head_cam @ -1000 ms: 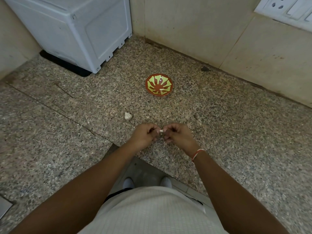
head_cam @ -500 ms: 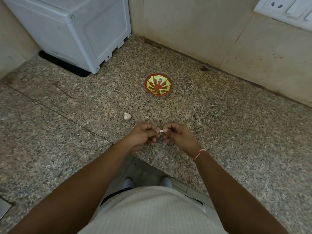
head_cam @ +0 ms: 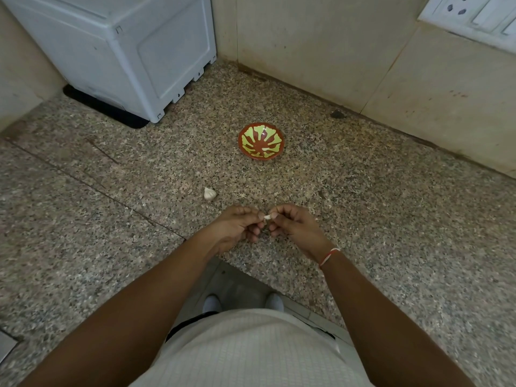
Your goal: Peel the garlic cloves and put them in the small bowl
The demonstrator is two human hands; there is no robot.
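Observation:
A small white garlic clove [head_cam: 267, 217] is pinched between the fingertips of my left hand [head_cam: 237, 226] and my right hand [head_cam: 293, 226], both held just above the speckled granite counter. The small bowl [head_cam: 261, 141], red-brown with a yellow-green pattern, stands on the counter beyond my hands, with a pale bit inside it. A partial garlic bulb [head_cam: 209, 194] lies on the counter to the left of my hands, between them and the bowl.
A white appliance [head_cam: 134, 51] on a black mat fills the back left corner. Beige tiled walls close the back and right, with a switch plate [head_cam: 474, 15] at the top right. The counter's front edge runs just under my forearms.
Both hands have shifted slightly away from me while they keep working on the clove. The bowl and the bulb have not moved.

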